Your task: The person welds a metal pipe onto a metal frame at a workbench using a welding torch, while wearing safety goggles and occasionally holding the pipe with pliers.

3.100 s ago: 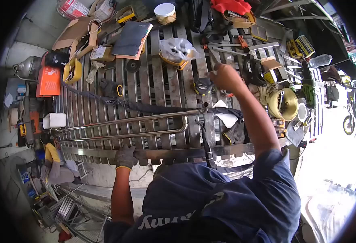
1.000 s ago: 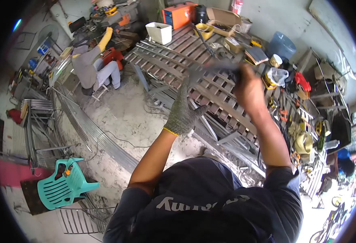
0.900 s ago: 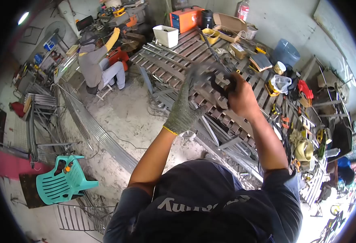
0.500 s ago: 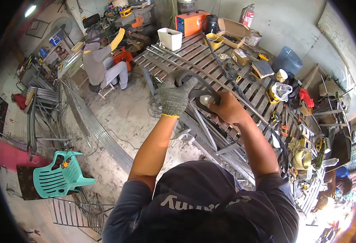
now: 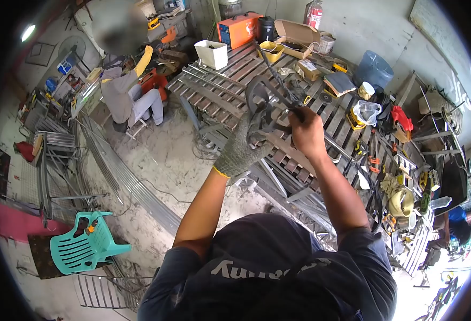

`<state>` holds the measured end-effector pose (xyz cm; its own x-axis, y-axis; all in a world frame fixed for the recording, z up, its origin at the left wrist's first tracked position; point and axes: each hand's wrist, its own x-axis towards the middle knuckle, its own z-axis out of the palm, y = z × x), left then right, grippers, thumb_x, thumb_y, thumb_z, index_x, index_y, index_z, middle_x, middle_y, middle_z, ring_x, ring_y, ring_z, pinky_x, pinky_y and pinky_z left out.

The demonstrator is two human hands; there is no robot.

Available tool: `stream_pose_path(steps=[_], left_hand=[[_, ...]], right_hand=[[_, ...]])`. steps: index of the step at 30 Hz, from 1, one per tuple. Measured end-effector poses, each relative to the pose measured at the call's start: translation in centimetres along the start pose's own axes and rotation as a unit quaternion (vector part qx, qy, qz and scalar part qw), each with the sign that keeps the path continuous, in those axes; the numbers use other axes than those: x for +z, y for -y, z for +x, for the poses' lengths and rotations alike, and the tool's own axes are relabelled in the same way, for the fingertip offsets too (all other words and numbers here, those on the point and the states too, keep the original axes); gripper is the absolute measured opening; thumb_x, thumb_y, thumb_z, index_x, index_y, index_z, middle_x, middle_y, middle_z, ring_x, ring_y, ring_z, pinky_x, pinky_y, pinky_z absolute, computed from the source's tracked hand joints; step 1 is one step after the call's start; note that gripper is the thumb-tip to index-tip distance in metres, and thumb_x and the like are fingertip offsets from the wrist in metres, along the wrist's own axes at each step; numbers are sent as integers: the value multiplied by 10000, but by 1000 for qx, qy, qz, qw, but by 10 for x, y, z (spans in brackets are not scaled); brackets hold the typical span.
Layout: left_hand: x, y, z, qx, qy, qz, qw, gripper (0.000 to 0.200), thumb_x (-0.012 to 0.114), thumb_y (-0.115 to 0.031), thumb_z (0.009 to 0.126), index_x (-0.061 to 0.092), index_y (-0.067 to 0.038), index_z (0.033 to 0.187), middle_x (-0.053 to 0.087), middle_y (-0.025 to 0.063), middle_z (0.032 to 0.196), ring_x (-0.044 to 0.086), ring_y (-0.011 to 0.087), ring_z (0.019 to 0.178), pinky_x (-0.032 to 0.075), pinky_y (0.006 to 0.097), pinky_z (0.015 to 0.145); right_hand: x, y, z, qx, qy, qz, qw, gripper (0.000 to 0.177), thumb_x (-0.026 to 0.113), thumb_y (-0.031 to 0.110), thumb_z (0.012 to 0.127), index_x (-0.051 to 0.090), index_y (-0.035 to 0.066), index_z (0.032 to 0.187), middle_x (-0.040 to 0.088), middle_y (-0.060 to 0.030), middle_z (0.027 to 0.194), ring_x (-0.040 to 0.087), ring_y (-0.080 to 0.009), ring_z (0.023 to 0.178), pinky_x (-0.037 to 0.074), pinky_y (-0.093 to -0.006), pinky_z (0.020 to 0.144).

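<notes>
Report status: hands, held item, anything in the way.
Left hand, gloved, and right hand, bare: both gripping dark looped piece. Piece held up in front of slatted bench. No obstruction visible between hands.

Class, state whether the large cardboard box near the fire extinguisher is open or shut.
Open: the cardboard box has its flap raised, and its inside shows.

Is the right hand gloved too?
No, the right hand is bare, while a glove covers the left hand.
</notes>
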<state>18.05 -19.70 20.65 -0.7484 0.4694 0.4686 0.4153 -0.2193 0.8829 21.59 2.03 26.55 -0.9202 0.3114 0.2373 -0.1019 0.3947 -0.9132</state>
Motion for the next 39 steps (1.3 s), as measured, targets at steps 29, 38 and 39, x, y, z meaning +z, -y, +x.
stream_pose_path(steps=[29,38,39], left_hand=[[44,49,-19,-249,106,-71,960,682,765,-209,1122,423,-72,1695,649,108,1497,683,177,1219,629,379,997],[32,158,-107,-370,22,70,926,761,805,-211,1092,390,-2,1695,626,232,1555,730,300,1257,618,386,1034],[27,166,-121,-386,34,104,916,724,788,-216,1102,407,-9,1681,661,208,1491,748,262,1183,638,367,945]], right_hand=[[-75,-95,-47,57,97,-283,953,277,745,154,1044,759,31,1292,814,-304,1107,802,-471,1079,643,-522,943],[-385,-371,-1,395,-288,-354,797,505,823,221,889,731,-93,1274,778,-347,1332,769,-464,1283,626,-489,1087],[-418,-427,1,431,-305,-339,779,594,833,249,891,679,-106,1342,774,-335,1360,766,-459,1296,622,-484,1096]])
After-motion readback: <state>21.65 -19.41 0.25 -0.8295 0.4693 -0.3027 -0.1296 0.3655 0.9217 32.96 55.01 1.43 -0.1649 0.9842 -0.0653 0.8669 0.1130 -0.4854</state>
